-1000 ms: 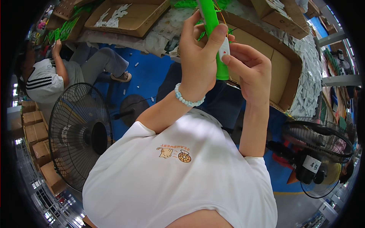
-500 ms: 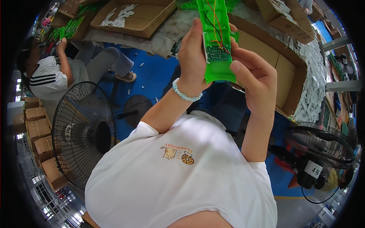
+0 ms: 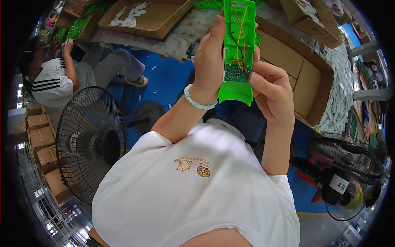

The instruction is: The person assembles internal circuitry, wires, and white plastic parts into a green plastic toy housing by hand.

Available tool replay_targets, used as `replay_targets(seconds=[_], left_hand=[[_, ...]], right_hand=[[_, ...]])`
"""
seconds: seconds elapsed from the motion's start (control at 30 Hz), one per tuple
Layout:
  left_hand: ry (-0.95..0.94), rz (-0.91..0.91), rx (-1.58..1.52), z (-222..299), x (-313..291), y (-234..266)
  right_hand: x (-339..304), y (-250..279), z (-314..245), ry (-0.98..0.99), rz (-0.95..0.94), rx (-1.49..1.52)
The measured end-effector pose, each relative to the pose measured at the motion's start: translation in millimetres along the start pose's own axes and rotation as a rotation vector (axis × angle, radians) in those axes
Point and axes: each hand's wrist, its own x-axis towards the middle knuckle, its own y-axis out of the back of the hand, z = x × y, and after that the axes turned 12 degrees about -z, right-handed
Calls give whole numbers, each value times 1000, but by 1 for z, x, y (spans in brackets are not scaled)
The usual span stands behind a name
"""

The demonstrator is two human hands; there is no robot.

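My left hand [image 3: 207, 64] is closed around the left side of a bright green plastic housing [image 3: 235, 92], which I hold up in front of me with its hollow inside toward me. A green circuit board [image 3: 234, 74] sits low in the housing. Red, yellow and black wires [image 3: 240, 45] run from the board up along the hollow. At the housing's right edge is my right hand [image 3: 271, 86], thumb and forefinger pinched together beside the board where the wires end. Whether a wire is between those fingertips is too small to tell.
Beyond my hands is an open cardboard box [image 3: 312, 78], with many white strips [image 3: 335, 99] beside it. A cardboard tray [image 3: 164, 18] stands far left. Black fans stand left [image 3: 92, 144] and right [image 3: 345, 156]. A seated co-worker [image 3: 53, 78] handles green parts at left.
The green housing has tilted and come slightly lower, showing more of its inside. My right hand has shifted down and left, its thumb and forefinger now closing at the board's edge.
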Motion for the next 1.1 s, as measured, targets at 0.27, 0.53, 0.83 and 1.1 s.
replay_targets(seconds=[0.27, 0.53, 0.83, 1.1], left_hand=[[30, -112, -76, 7, -6, -3], [85, -104, -69, 6, -9, -8], [199, -147, -31, -3, -11, -2], [214, -162, -94, -6, 0, 1]], right_hand=[[-3, 4, -3, -50, -5, -101], [-9, -4, -4, 70, -32, -135], [-18, -2, 3, 89, -8, -93], [-10, 14, 10, 82, 9, -69]])
